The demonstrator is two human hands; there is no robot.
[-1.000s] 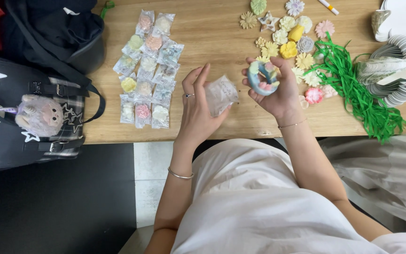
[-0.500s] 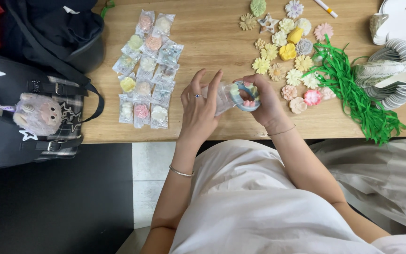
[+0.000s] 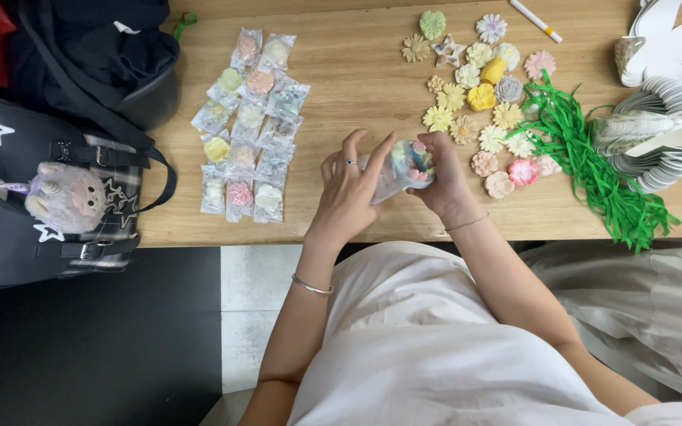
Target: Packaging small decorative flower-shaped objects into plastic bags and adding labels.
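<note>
craft workspace, wooden table [image 3: 357,71], bagged ornaments [image 3: 250,126], green paper shreds [image 3: 593,166]

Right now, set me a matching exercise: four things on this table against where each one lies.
Things:
1. bagged flowers
2. green paper shreds
3. white marker
4. multicoloured flower

Places:
A. top edge of the table, right of centre
B. in rows to the left of the hands
C. between both hands, partly in a clear bag
D. right of the loose flowers, beside the white card stack

Pairs: 1-B, 2-D, 3-A, 4-C
</note>
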